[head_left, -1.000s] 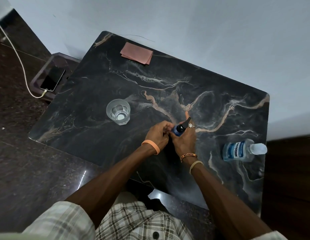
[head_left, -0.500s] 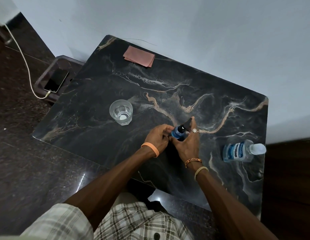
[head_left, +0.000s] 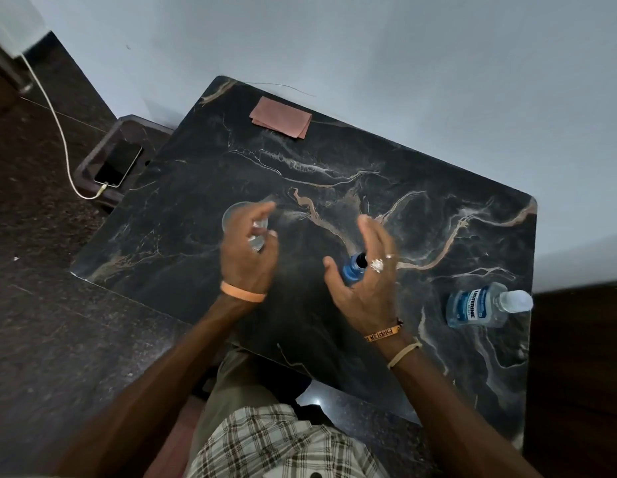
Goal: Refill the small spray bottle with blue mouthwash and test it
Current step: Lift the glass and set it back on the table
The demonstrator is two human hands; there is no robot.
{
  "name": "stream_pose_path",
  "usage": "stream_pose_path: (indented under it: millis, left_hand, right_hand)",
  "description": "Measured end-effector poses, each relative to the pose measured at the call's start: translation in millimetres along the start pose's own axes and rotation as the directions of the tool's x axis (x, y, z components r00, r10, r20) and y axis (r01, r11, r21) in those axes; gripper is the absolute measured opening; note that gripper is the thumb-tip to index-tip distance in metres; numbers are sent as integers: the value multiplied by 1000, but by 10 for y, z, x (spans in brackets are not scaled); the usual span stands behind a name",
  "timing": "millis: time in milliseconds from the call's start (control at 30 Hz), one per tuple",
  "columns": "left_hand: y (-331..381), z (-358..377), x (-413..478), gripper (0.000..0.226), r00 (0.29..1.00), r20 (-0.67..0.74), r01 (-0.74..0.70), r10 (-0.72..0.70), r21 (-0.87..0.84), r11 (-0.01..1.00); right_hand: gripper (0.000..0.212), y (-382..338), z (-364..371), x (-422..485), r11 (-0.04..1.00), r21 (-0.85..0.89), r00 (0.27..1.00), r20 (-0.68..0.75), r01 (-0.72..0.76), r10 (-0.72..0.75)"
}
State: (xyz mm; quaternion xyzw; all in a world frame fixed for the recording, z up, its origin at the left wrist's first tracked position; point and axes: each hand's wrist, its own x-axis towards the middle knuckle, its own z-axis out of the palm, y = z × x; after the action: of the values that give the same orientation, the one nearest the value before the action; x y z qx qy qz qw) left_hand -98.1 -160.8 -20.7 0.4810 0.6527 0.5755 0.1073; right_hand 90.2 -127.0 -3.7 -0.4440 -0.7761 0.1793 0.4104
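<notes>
Two hands hover above the dark marble table [head_left: 421, 219], neither gripping anything. The left hand [head_left: 246, 257], its fingers loosely curled and blurred, hangs in front of a clear glass [head_left: 233, 213] and hides most of it; only the far rim and a little of the base show between the fingers. The right hand [head_left: 365, 288] is spread, fingers straight. The small spray bottle [head_left: 352, 270], blue with a black top, shows in the gap between its thumb and fingers; whether the palm touches it cannot be told. Well to the right, near the table's edge, the mouthwash bottle [head_left: 471, 305] lies on its side with its cap pointing right. A folded pink cloth [head_left: 281, 117] rests at the far edge by the wall. Beside the table, a phone [head_left: 119, 163] lies on a low stand [head_left: 134, 119], plugged into a white cable [head_left: 60, 130].
</notes>
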Motion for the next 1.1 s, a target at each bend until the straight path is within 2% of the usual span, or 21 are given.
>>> stream_pose_path:
  millis: [67, 133, 233, 333, 500, 567, 633, 733, 867, 933, 1000, 1100]
  left_hand:
    - [-184, -252, 163, 52, 995, -91, 37, -26, 118, 992]
    - [-386, -479, 265, 63, 982, -90, 184, -169, 209, 960]
    - [-684, -697, 358, 81, 902, 92, 377, -423, 311, 872]
    - [-884, -715, 414, 96, 787, 319, 401, -528, 385, 831]
    - [-1039, -600, 492, 106, 700, 492, 385, -516, 349, 855]
    - [-1070, -575, 511, 101, 689, 537, 373, -488, 314, 873]
    - [-1044, -553, 514, 92, 719, 534, 347, -445, 279, 895]
    - [-1029, -528, 570, 81, 745, 520, 348, -417, 231, 909]
    - [-1057, -451, 770, 82, 757, 542, 300, -365, 208, 931]
    - [-1030, -370, 899, 81, 768, 546, 281, -335, 183, 942]
    - [-1010, -279, 1023, 79, 755, 572, 264, -319, 180, 948]
    - [-1015, -206, 1139, 79, 703, 638, 261, -314, 179, 949]
  right_hand:
    - [79, -90, 155, 76, 988, 63, 972, 196, -141, 126]
    - [86, -107, 352, 129, 972, 22, 891, 405, -233, 204]
    - [105, -50, 695, 190, 935, -79, 731, 601, -347, 322]
    - [115, -27, 980, 251, 882, -88, 618, 682, -462, 392]
    - [119, -35, 1275, 425, 843, -130, 564, 689, -523, 456]
    - [117, -74, 1355, 486, 836, -99, 566, 692, -540, 448]
    - [112, -117, 1415, 509, 822, -24, 581, 695, -570, 423]
    - [104, -174, 1487, 529, 787, 6, 602, 648, -617, 467]
    - [95, -177, 1493, 659, 796, 41, 656, 594, -604, 466]
    - [89, -175, 1481, 739, 817, 58, 706, 539, -574, 458]
    - [88, -169, 1456, 822, 825, 40, 734, 482, -564, 479]
    - [84, -133, 1388, 924, 812, 3, 704, 501, -583, 504]
